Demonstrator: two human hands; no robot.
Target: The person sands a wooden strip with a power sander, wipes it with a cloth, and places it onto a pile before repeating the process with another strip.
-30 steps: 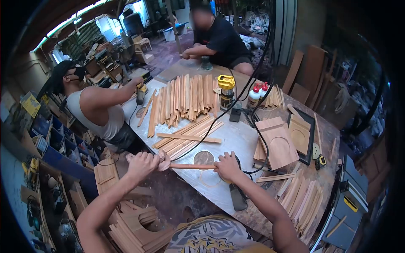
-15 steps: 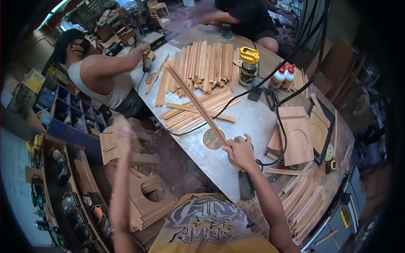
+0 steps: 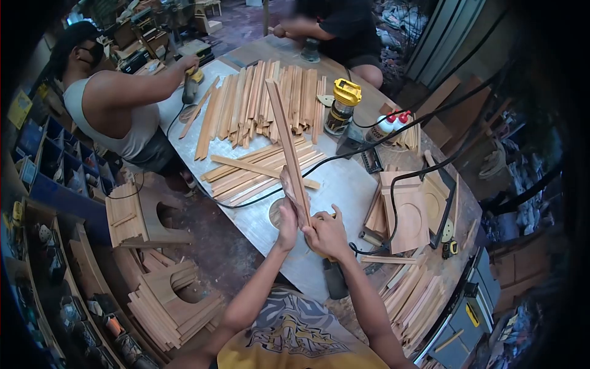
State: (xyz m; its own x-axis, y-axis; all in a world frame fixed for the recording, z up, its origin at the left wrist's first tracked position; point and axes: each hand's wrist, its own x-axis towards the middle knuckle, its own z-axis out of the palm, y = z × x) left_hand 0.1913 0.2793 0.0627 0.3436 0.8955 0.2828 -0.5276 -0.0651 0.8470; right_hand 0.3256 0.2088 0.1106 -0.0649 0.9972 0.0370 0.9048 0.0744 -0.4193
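A long, narrow wooden strip point(image 3: 284, 126) rises at a slant from my hands over the metal-topped table. My right hand point(image 3: 327, 235) grips its near end, with the thumb against the wood and one finger raised. Along the strip's left side, my left hand point(image 3: 287, 229) is cupped against it, its fingers pointing up the length. Just under my right wrist is a power tool with a dark body point(image 3: 335, 280) and a bit of yellow; my hand partly hides it. Beyond the strip lie loose wooden strips point(image 3: 246, 178) and a large pile of strips point(image 3: 246, 101).
A black cord point(image 3: 258, 203) crosses the table. At right are wooden panels with round recesses point(image 3: 410, 224), glue bottles point(image 3: 386, 125) and a yellow-topped jar point(image 3: 340, 117). A co-worker point(image 3: 110, 111) holds a sander point(image 3: 192, 85) at left; another person point(image 3: 344, 27) sits at the far end.
My left hand has come in from the left and now rests against the strip. The strip has turned more upright, with its near end still in my right hand. The view has shifted.
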